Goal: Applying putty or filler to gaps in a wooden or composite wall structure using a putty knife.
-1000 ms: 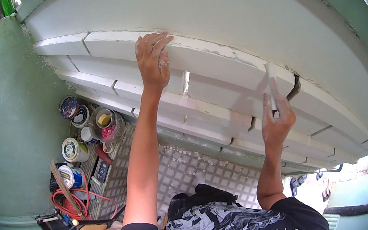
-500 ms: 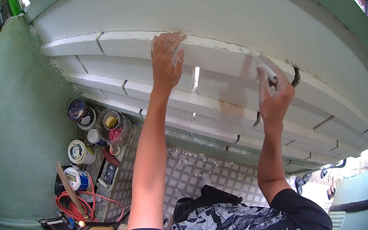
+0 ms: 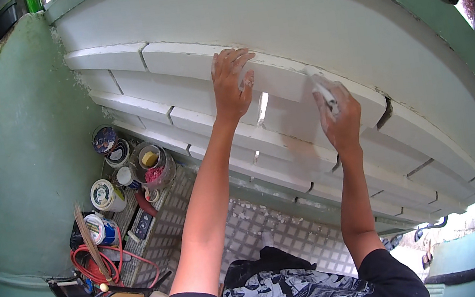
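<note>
Two bare, dusty hands work at a white wall (image 3: 266,4) built with rows of projecting blocks. The left hand (image 3: 233,88) lies with its fingertips on the upper edge of the top row of blocks (image 3: 182,54), fingers slightly spread and thumb apart, grasping nothing. To its right, well apart, the right hand (image 3: 344,118) has its fingers and thumb closed around a pale, narrow tool (image 3: 326,94), whose far end is at the same row's upper edge; whether it touches is hard to tell. A narrow bright slot (image 3: 263,108) shows between the hands, lower on the wall. At lower left, beside a green wall (image 3: 22,130), stand a white tub (image 3: 106,197) and other containers, near a coiled red hose (image 3: 84,267). Below is a checkered tiled floor (image 3: 239,227) with scattered white bits.
</note>
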The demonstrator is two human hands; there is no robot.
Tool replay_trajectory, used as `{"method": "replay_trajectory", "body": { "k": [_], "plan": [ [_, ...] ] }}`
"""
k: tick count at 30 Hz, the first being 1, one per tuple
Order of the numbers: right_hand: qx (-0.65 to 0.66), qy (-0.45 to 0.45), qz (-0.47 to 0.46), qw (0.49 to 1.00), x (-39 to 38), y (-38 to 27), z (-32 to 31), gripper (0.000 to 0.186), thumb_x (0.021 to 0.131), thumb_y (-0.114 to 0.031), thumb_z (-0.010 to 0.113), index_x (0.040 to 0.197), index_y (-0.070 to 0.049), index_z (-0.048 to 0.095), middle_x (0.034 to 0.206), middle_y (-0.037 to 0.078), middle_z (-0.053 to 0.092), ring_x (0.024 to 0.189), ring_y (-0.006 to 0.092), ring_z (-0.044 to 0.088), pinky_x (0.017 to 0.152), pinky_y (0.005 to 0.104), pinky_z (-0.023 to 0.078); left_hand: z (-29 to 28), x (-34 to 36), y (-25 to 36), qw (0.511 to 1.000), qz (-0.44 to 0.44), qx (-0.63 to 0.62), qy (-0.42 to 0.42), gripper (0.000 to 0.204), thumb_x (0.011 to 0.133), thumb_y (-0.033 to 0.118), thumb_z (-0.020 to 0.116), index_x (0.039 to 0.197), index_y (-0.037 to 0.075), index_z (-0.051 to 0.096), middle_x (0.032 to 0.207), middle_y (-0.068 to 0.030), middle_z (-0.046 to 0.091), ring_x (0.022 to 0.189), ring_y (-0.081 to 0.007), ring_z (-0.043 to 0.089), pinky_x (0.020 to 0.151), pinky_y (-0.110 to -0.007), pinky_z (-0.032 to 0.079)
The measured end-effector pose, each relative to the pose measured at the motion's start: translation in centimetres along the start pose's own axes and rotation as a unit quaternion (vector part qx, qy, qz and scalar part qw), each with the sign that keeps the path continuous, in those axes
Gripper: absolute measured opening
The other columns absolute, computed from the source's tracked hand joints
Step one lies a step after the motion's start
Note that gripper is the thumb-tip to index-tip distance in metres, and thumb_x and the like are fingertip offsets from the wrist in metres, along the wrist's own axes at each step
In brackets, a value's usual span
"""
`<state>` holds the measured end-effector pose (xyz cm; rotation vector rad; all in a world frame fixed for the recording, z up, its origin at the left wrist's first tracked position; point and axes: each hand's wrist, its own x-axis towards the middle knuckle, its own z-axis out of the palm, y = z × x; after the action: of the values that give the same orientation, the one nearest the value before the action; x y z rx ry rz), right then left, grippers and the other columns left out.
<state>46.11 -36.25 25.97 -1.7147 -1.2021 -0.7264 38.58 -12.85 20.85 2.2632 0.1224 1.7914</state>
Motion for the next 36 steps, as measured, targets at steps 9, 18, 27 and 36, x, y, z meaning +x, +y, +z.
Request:
{"method": "replay_trajectory", "body": {
  "k": [9,18,27,36],
  "plan": [
    [-0.065,0.046,0.123,0.989,-1.6,1.6,-2.0,0.024,0.085,-0.002,0.063,0.109,-0.001,0.067,0.074,0.010,0.061,0.059,0.0153,0.055,0.056,0.0271,0.045,-0.1,-0.3,-1.4,0.999,0.033,0.025,-0.006,0.035,0.084,0.015,0.051,0.117,0.014,0.061,0.125,-0.0055,0.056,0.122,-0.0317,0.046,0.111,-0.052,0.022],
    [-0.033,0.092,0.131,0.987,-4.2,4.3,-7.0,0.032,0.089,-0.007,0.061,0.121,-0.004,0.063,0.076,0.010,0.062,0.062,0.0142,0.048,0.058,0.0270,0.042,1.3,-0.6,-1.8,0.998,0.046,0.028,0.039,0.032,0.085,0.015,0.049,0.114,0.013,0.061,0.121,-0.0050,0.058,0.120,-0.0303,0.046,0.110,-0.052,0.022],
    [-0.003,0.115,0.227,0.967,-8.0,5.7,-8.5,0.026,0.092,-0.012,0.059,0.114,-0.002,0.066,0.069,0.002,0.060,0.055,0.0076,0.045,0.049,0.0253,0.037,1.5,-0.3,-1.4,0.997,0.062,0.033,0.041,0.032,0.085,0.015,0.048,0.114,0.012,0.061,0.120,-0.0049,0.059,0.119,-0.0294,0.048,0.110,-0.051,0.023],
    [0.256,-0.082,0.343,0.900,-15.9,4.8,-5.8,0.023,0.093,-0.017,0.060,0.108,-0.002,0.069,0.065,-0.001,0.055,0.056,0.0061,0.044,0.050,0.0221,0.035,-0.7,0.4,1.0,0.997,0.022,0.057,-0.037,0.035,0.087,0.019,0.052,0.120,0.014,0.060,0.125,-0.0054,0.058,0.123,-0.0314,0.045,0.111,-0.050,0.024]
  ]
}}
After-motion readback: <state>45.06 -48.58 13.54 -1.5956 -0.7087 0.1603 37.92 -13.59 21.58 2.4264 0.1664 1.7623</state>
